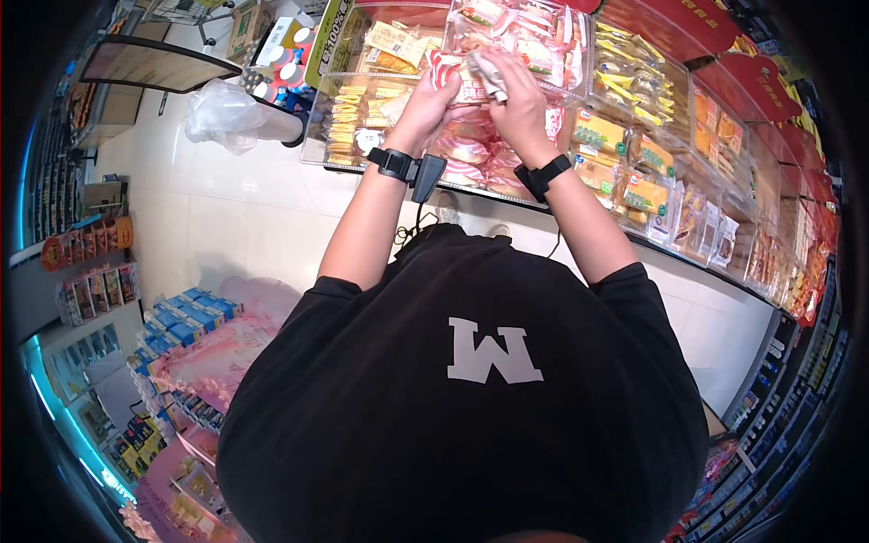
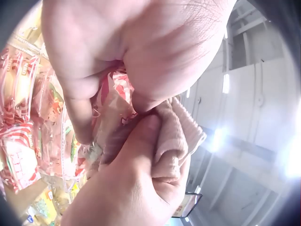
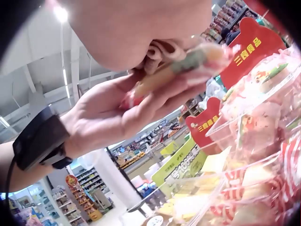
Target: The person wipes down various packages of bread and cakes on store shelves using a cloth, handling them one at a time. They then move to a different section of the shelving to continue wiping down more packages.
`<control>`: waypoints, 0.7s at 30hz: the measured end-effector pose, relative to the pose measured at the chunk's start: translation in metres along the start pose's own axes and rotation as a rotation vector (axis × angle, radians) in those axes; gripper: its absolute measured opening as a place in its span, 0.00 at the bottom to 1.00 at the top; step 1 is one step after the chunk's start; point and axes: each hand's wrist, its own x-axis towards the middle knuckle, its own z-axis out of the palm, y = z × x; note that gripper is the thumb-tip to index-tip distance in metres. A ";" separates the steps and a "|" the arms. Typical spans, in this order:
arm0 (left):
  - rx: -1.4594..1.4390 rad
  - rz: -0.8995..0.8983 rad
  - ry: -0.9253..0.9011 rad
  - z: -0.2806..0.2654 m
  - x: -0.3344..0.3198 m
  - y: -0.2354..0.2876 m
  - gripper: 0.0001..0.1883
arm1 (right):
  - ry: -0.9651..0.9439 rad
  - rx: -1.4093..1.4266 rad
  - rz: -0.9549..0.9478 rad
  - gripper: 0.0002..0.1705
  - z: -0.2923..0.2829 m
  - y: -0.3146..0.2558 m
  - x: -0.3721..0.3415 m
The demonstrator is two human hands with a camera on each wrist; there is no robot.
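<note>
My left hand [image 1: 425, 110] grips a packaged bread [image 1: 472, 90] in a clear wrapper with red and white stripes, held up over the display bins. In the right wrist view the bread packet [image 3: 190, 68] lies across the left palm, between thumb and fingers [image 3: 160, 101]. A folded light cloth [image 1: 490, 76] is in my right hand [image 1: 523, 107], against the packet's upper face. The left wrist view shows the cloth [image 2: 174, 141] bunched between the right thumb [image 2: 141, 136] and fingers. Part of the packet is hidden behind both hands.
Clear plastic bins [image 1: 407, 156] hold striped packets [image 1: 462, 149] and other wrapped breads [image 1: 602, 131]. Red signs [image 3: 247, 49] stand along the back. At the left are a white plastic bag [image 1: 224, 118] and several bottles [image 1: 291, 74]. A pink display with blue boxes [image 1: 192, 315] stands behind.
</note>
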 end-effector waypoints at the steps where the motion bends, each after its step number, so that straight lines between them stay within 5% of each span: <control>1: -0.054 0.010 0.016 0.000 -0.002 0.002 0.16 | 0.019 -0.022 0.157 0.31 -0.002 0.006 -0.002; 4: -0.147 0.006 0.029 -0.002 0.006 -0.005 0.15 | 0.044 0.024 0.117 0.31 0.001 0.003 -0.005; 8: -0.285 0.019 0.028 -0.015 0.027 -0.021 0.17 | -0.154 0.062 -0.261 0.29 -0.007 -0.011 -0.014; 11: -0.269 -0.008 0.066 0.006 0.006 0.002 0.19 | 0.010 -0.092 -0.126 0.30 -0.007 0.020 -0.021; 14: -0.290 -0.008 0.053 -0.005 0.019 -0.015 0.19 | -0.056 -0.021 -0.189 0.30 -0.004 0.008 -0.027; 15: -0.277 -0.023 -0.020 -0.009 0.021 -0.014 0.19 | -0.242 0.027 -0.307 0.30 -0.009 0.002 -0.025; 21: -0.158 0.045 -0.012 -0.007 0.018 0.010 0.20 | -0.174 -0.053 -0.216 0.29 -0.027 0.026 -0.022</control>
